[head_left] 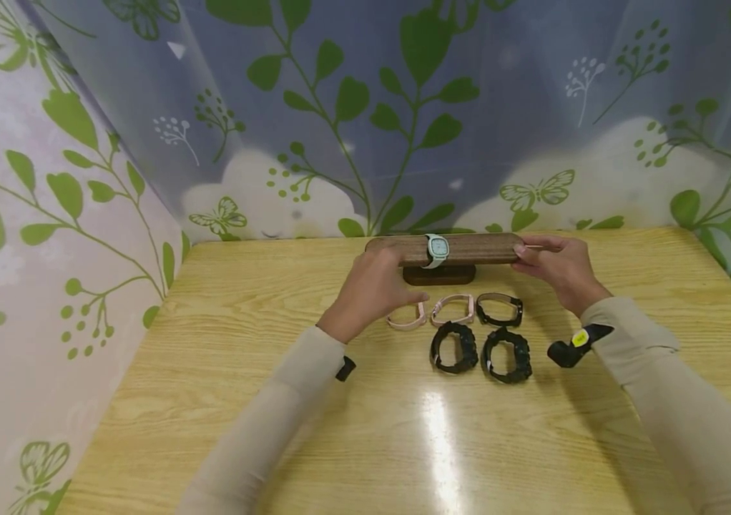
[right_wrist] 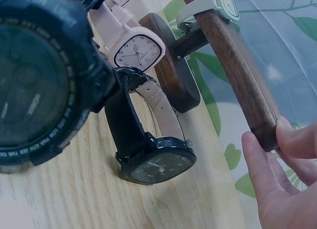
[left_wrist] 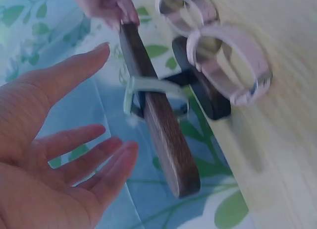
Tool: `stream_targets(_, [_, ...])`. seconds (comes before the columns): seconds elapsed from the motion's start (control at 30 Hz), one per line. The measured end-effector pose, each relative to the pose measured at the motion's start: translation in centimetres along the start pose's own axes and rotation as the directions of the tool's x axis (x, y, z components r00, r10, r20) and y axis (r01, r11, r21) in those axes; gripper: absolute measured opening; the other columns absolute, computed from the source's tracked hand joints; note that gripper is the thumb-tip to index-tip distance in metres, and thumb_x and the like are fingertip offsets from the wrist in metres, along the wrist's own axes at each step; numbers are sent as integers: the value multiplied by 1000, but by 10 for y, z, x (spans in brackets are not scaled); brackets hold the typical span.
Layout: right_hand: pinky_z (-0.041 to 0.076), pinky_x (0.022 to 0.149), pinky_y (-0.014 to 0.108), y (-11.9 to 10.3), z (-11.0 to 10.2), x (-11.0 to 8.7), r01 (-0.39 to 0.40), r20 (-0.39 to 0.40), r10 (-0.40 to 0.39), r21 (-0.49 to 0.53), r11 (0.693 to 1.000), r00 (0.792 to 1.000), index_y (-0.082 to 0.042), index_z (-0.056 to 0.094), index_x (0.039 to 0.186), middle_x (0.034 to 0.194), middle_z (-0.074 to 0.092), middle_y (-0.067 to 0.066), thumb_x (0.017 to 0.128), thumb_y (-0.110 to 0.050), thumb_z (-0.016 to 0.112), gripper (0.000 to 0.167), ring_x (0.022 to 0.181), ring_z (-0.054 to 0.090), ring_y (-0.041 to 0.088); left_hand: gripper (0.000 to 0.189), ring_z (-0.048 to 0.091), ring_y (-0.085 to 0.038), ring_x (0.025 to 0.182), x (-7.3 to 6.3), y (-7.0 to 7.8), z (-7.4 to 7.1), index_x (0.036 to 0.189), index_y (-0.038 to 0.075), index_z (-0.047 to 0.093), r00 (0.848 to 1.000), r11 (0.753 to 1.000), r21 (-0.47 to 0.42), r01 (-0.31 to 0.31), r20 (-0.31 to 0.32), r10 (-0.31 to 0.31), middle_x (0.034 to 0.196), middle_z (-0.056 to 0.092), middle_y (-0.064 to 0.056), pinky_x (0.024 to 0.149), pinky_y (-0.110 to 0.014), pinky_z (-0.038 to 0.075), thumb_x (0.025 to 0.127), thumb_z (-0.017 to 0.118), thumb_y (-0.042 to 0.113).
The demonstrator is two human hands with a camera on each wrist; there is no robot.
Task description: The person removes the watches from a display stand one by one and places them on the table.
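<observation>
A dark wooden watch stand [head_left: 481, 250] stands at the back of the table, its horizontal bar on a small base. A pale green watch [head_left: 438, 247] is strapped around the bar near its middle. My right hand [head_left: 561, 270] pinches the bar's right end between thumb and fingers. At the left end is my left hand [head_left: 372, 287]; in the left wrist view its fingers [left_wrist: 79, 135] are spread, apart from the bar. Close in front of the stand lie two pink watches [head_left: 454, 310] and a black leather-strapped watch [right_wrist: 158, 162]; the leftmost pink one is partly hidden by the left hand.
Two chunky black sports watches [head_left: 508, 355] stand on their sides nearer me on the wooden table [head_left: 211, 343]. Behind the table hangs a leaf-patterned cloth [head_left: 314, 164], close to the stand. Another patterned panel [head_left: 50, 214] rises along the left side.
</observation>
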State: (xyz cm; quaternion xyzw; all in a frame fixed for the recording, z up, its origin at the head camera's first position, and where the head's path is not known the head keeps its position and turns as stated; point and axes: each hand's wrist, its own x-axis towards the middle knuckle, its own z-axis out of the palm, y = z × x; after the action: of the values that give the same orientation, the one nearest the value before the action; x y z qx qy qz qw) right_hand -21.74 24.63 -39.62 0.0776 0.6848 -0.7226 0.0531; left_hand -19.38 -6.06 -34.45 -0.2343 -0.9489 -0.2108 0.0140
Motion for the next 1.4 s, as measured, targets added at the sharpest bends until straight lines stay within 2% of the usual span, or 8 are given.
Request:
stream_targets(0.03, [55, 96, 30, 0, 0, 0, -1, 1, 1, -2, 1000, 1000, 10, 42, 148, 124, 51, 6, 98, -7, 67, 58, 87, 71, 6, 79, 66, -24, 96, 3, -2, -2, 140, 5, 60, 1000, 1000, 2, 9, -11, -9, 127, 66, -13, 94, -42, 55, 76, 91, 39])
stream_targets(0.1, [55, 97, 31, 0, 0, 0, -5, 0, 5, -7, 1000, 1000, 10, 42, 148, 124, 51, 5, 98, -8, 67, 58, 87, 72, 6, 85, 57, -31, 124, 8, -8, -3, 143, 3, 56, 999, 1000, 15, 20, -32, -20, 142, 56, -15, 108, -47, 47, 75, 92, 38])
stream_targets(0.23, [55, 96, 30, 0, -1, 0, -8, 0, 8, -13, 1000, 1000, 10, 41, 148, 125, 50, 5, 99, -8, 67, 59, 87, 72, 6, 95, 45, -34, 137, 17, -17, -4, 150, 5, 48, 997, 994, 104, 40, -62, -34, 151, 49, -15, 116, -47, 39, 74, 92, 43])
stream_targets(0.4, [56, 95, 29, -1, -1, 1, -10, -3, 10, -15, 1000, 1000, 9, 41, 149, 126, 49, 6, 99, -8, 67, 59, 87, 72, 6, 101, 44, -35, 139, 29, -27, 0, 153, 7, 45, 997, 981, 182, 67, -57, -57, 153, 46, -13, 117, -48, 37, 73, 90, 50])
stream_targets(0.63, [55, 97, 31, -1, -2, 1, -17, -3, 16, -9, 1000, 1000, 9, 41, 149, 125, 50, 5, 98, -8, 67, 59, 87, 72, 6, 105, 37, -31, 145, 46, -36, 11, 154, 7, 43, 998, 984, 169, 57, 6, -59, 158, 41, -11, 121, -47, 30, 73, 89, 54])
stream_targets(0.87, [54, 98, 32, -2, 0, 0, -16, -6, 16, -10, 1000, 1000, 9, 42, 149, 125, 51, 5, 98, -7, 67, 59, 86, 72, 6, 102, 44, -30, 140, 61, -39, 18, 153, 9, 45, 996, 989, 131, 62, 50, -69, 154, 47, -8, 117, -46, 38, 73, 89, 53])
stream_targets(1.23, [54, 98, 31, -2, 0, -1, -11, 1, 12, -29, 1000, 1000, 8, 40, 150, 132, 47, 7, 99, -9, 67, 60, 88, 71, 5, 103, 50, -28, 135, 71, -38, 26, 154, 10, 44, 993, 990, 120, 74, 84, -84, 151, 51, -8, 112, -42, 44, 72, 90, 52])
stream_targets(1.4, [53, 99, 31, -1, 2, -1, -15, -5, 15, -63, 998, 1000, 8, 40, 150, 144, 41, 16, 100, -10, 66, 59, 88, 71, 3, 102, 53, -27, 132, 73, -34, 28, 154, 11, 44, 993, 987, 150, 66, 89, -80, 149, 53, -8, 112, -41, 44, 73, 88, 54])
